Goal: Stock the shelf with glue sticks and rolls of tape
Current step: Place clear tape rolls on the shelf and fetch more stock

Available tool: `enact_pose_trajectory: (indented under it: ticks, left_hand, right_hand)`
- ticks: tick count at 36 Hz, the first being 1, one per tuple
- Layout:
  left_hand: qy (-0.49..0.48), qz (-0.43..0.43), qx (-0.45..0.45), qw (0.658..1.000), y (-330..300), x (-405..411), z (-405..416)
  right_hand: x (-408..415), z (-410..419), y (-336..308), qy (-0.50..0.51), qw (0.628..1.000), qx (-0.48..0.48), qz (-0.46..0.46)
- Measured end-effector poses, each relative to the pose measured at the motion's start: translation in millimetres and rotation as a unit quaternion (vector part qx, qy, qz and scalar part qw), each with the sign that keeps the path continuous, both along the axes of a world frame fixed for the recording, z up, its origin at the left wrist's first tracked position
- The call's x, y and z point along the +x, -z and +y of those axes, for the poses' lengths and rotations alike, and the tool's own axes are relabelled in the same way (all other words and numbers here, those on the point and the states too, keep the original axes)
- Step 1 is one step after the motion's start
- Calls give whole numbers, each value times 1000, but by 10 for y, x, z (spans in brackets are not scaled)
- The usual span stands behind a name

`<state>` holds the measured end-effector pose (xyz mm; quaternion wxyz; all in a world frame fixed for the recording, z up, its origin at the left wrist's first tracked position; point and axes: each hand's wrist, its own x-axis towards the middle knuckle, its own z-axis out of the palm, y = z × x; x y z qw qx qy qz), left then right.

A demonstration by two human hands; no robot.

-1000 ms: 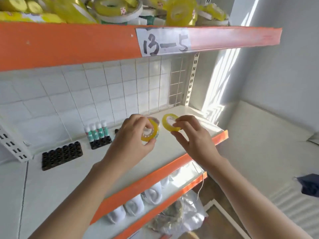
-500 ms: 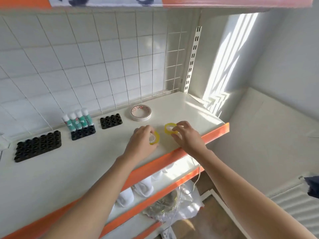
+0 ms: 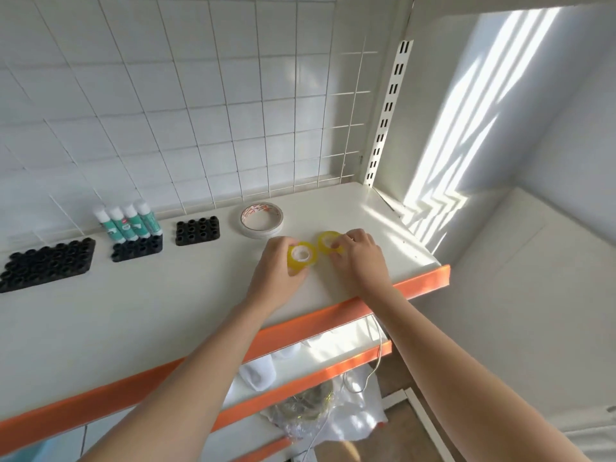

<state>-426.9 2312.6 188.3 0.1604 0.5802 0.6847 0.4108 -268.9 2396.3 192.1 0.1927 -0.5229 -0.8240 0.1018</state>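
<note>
On the white shelf [image 3: 173, 315] with an orange front lip, my left hand [image 3: 276, 271] grips a yellow tape roll [image 3: 301, 256] that lies flat on the surface. Just to its right, my right hand [image 3: 358, 258] holds a second yellow tape roll [image 3: 326, 241], also flat on the shelf. A wider white tape roll [image 3: 262, 219] with red print lies behind them near the grid wall. Several glue sticks [image 3: 128, 221] with green labels and white caps stand in a black holder tray [image 3: 138, 250] at the back left.
Two more black holder trays [image 3: 198, 230] [image 3: 46, 265] sit along the back. A wire grid [image 3: 200, 111] backs the shelf and a slotted upright [image 3: 388, 111] stands at its right end. Lower shelves hold white items [image 3: 256, 375] and a plastic bag [image 3: 313, 415].
Both hands have come down from in front of the upper shelf and brought the two yellow rolls flat onto the shelf surface. The view has tilted down.
</note>
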Motion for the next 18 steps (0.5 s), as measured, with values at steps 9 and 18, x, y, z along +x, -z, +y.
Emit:
enact_pose_trajectory:
  ticks: [9, 18]
  left_hand:
    - [-70, 133, -4, 989, 148, -194, -134]
    - [-89, 189, -20, 978, 161, -143, -116]
  right_hand:
    - [-143, 311, 4, -42, 999, 13, -24]
    - [-420, 526, -4, -94, 990, 23, -103]
